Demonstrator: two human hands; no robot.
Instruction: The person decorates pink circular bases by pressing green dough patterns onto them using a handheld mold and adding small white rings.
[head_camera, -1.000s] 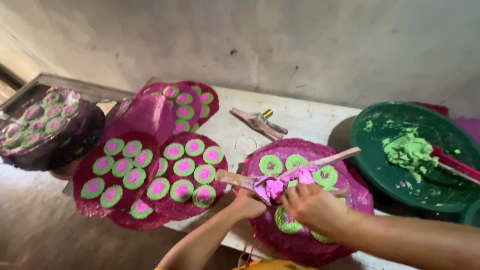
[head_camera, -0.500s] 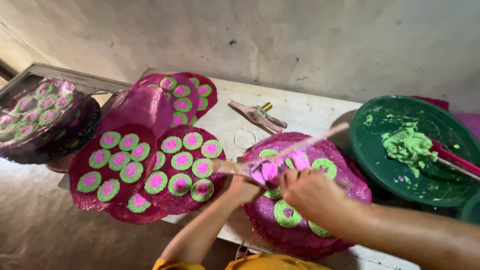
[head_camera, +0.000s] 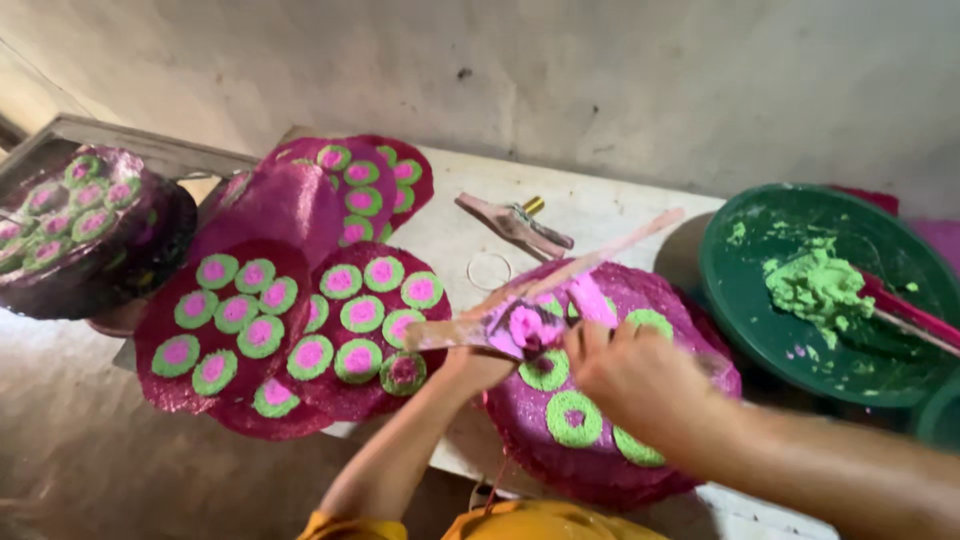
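Filling green dough rings on the round magenta disc at the tabletop's near edge. Left hand grips a pink-smeared wooden stick; right-hand fingers pinch pink paste. Next, I judge: press paste into an empty ring.

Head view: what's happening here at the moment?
A person works over a round magenta tray of green rings. The left hand holds a flat stick loaded with pink paste; the right hand takes paste from it. Filled trays lie to the left, and a green bowl of green paste sits to the right.
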